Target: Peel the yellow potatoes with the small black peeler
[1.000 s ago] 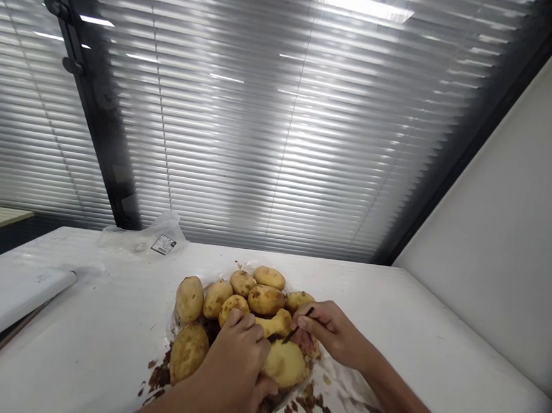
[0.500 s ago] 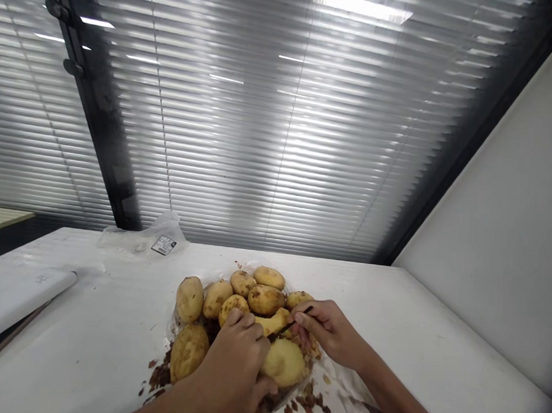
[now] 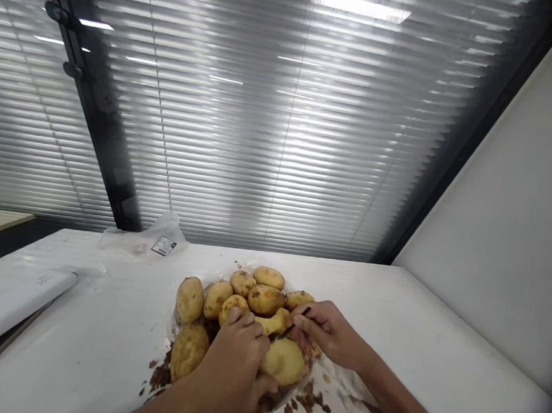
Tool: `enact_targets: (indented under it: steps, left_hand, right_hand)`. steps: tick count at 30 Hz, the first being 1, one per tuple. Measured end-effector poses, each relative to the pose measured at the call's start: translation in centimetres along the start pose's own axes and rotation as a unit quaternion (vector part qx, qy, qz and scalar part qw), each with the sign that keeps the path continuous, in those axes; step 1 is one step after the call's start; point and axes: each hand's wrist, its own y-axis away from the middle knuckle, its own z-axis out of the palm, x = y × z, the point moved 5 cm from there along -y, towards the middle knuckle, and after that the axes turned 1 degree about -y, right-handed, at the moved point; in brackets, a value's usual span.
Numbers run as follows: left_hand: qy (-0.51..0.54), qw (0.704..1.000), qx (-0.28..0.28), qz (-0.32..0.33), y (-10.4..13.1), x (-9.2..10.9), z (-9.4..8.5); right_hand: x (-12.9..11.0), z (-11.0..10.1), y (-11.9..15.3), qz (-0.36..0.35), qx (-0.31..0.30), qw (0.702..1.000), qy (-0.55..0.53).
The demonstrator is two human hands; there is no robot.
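My left hand (image 3: 236, 360) is closed around the left side of a pale, peeled potato (image 3: 284, 361), its thumb low and its fingers above. Between the fingers of my right hand (image 3: 327, 329) is a thin dark tool (image 3: 289, 330), slanting down toward the potato's upper edge; I cannot make out whether it is a knife or a peeler. A curved yellow potato piece (image 3: 274, 322) lies just behind the tool. Several unpeeled potatoes (image 3: 266, 300) crowd behind my hands, and a larger one (image 3: 189, 352) sits left of my left wrist.
Brown peelings (image 3: 311, 400) are scattered around the clear plastic sheet (image 3: 171, 325) under the potatoes. A crumpled plastic bag (image 3: 143, 239) with a label lies at the table's back left. A flat white object (image 3: 13, 296) is at the left edge. Blinds and a wall border the table.
The dark tool has tilted slightly and its lower end has shifted a little toward the right over the potato. My left hand keeps nearly the same place.
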Motion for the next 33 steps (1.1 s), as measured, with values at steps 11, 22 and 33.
enact_targets:
  steps: [11,22,33]
  left_hand:
    - [-0.009,1.000,-0.004,-0.001,0.0,-0.1,0.3]
    - [-0.010,1.000,-0.009,-0.005,0.0,0.0,0.2]
    - [-0.023,0.999,-0.024,-0.012,-0.1,0.4,-0.5]
  right_hand:
    - [-0.4,0.1,0.4,-0.026,0.013,0.999,0.044]
    - [-1.2,0.8,0.6,-0.046,0.010,0.993,0.109]
    - [-3.4,1.6,1.2,-0.160,0.010,0.957,0.242]
